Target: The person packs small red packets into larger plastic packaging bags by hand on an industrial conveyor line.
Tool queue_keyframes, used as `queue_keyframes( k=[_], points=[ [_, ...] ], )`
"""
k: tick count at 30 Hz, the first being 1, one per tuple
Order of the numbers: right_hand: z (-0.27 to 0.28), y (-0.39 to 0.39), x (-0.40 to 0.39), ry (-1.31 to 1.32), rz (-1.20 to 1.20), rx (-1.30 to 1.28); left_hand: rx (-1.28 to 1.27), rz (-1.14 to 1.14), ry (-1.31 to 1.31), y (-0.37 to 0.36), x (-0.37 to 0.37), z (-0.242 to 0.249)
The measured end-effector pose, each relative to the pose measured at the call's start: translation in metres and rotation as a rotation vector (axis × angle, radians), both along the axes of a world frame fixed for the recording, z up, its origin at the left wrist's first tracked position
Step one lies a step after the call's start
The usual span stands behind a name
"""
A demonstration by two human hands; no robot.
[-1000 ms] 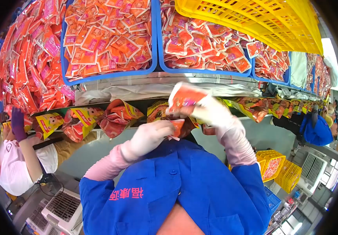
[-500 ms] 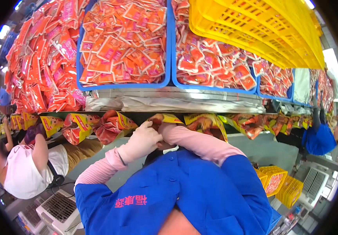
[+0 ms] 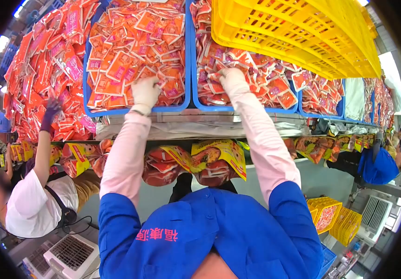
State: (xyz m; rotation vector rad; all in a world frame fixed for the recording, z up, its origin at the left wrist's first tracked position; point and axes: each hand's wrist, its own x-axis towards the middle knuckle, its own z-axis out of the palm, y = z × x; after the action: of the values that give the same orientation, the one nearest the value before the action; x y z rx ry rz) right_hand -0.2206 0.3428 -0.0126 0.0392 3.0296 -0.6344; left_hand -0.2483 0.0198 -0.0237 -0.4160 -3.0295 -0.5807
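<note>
Your left hand (image 3: pixel 145 92) is curled over the red sachets (image 3: pixel 121 51) in one blue crate (image 3: pixel 112 112), your right hand (image 3: pixel 234 80) over those in the neighbouring blue crate (image 3: pixel 210 108), and I cannot tell if either is grasping any.

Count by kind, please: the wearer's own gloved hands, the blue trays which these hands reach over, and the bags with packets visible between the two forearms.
Gloved hands: 2
Blue trays: 2
Bags: 2
Total: 6
</note>
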Motion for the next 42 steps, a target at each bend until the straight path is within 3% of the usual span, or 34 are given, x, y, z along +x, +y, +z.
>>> queue_keyframes(
  k=[1, 3, 5, 7, 8, 9, 10, 12, 15, 16, 17, 18, 20, 21, 22, 23, 28, 31, 33, 34, 35, 37, 38, 40, 42],
  points=[
    [0.023, 0.000, 0.010, -0.015, -0.023, -0.043, 0.276, 0.007, 0.011, -0.008, 0.013, 0.017],
    [0.055, -0.002, 0.037, 0.230, -0.122, -0.155, 0.887, 0.031, -0.408, -0.012, 0.062, 0.076],
    [0.060, 0.010, 0.063, 0.002, -0.198, -0.799, 1.010, -0.200, -0.704, -0.006, 0.140, 0.145],
    [0.104, -0.007, 0.113, -0.041, -0.193, -0.879, 0.874, -0.777, -0.567, -0.016, 0.188, 0.136],
    [0.127, -0.028, 0.137, -0.127, -0.272, -1.000, 0.705, -0.842, -0.462, -0.010, 0.212, 0.127],
    [0.126, -0.029, 0.159, -0.168, -0.121, -1.000, 0.534, -0.898, -0.354, 0.000, 0.236, 0.112],
    [0.127, -0.042, 0.179, -0.278, -0.129, -1.087, 0.324, -0.844, -0.275, 0.004, 0.255, 0.086],
    [0.136, -0.071, 0.212, -0.337, 0.052, -0.934, -0.050, -0.748, -0.048, 0.008, 0.278, 0.041],
    [0.093, -0.108, 0.250, -0.252, 0.441, -0.460, 0.109, -0.697, -0.029, -0.004, 0.279, 0.053],
    [0.087, -0.117, 0.254, -0.208, 0.566, -0.272, -0.636, -0.912, -0.427, 0.000, 0.263, 0.094],
    [0.080, -0.126, 0.255, -0.158, 0.688, -0.079, -0.634, -0.905, -0.427, -0.012, 0.266, 0.080],
    [0.072, -0.138, 0.254, -0.156, 0.694, -0.078, -0.511, -0.897, -0.244, -0.033, 0.271, 0.052],
    [0.049, -0.169, 0.248, -0.624, 0.712, 0.232, -0.167, -0.823, 0.067, -0.047, 0.272, 0.027],
    [0.022, -0.185, 0.240, -0.682, 0.835, 0.284, -0.175, -0.826, 0.078, -0.047, 0.267, 0.033],
    [-0.015, -0.196, 0.226, -0.777, 0.809, 0.255, -0.089, -0.795, 0.100, -0.043, 0.262, 0.042],
    [-0.027, -0.200, 0.215, -0.706, 0.794, 0.260, 0.002, -0.761, 0.123, -0.037, 0.258, 0.053],
    [-0.001, -0.193, 0.182, -0.805, 0.874, 0.153, 0.077, -0.741, 0.089, -0.033, 0.255, 0.067],
    [0.032, -0.199, 0.173, -0.916, 0.964, 0.042, -0.137, -0.670, 0.065, -0.057, 0.242, 0.076],
    [0.115, -0.151, 0.156, -0.728, 0.882, 0.145, -0.253, -0.679, -0.094, -0.067, 0.232, 0.085],
    [0.136, -0.118, 0.144, -0.579, 0.729, 0.012, -0.098, -0.634, -0.218, -0.067, 0.216, 0.100],
    [0.152, -0.094, 0.119, -0.464, 0.589, 0.137, -0.025, -0.509, -0.226, -0.056, 0.191, 0.116],
    [0.095, -0.034, 0.075, 0.046, 0.324, 0.092, 0.006, -0.332, 0.077, -0.033, 0.131, 0.112],
    [0.085, -0.018, 0.053, -0.048, 0.334, 0.241, 0.017, -0.250, 0.233, -0.019, 0.100, 0.093],
    [0.014, 0.004, 0.019, -0.130, 0.305, 0.297, -0.308, -0.164, 0.192, 0.006, 0.039, 0.045],
    [0.009, 0.012, 0.016, -0.108, 0.265, 0.264, -0.575, 0.002, -0.177, 0.014, -0.003, -0.001]
  ],
)
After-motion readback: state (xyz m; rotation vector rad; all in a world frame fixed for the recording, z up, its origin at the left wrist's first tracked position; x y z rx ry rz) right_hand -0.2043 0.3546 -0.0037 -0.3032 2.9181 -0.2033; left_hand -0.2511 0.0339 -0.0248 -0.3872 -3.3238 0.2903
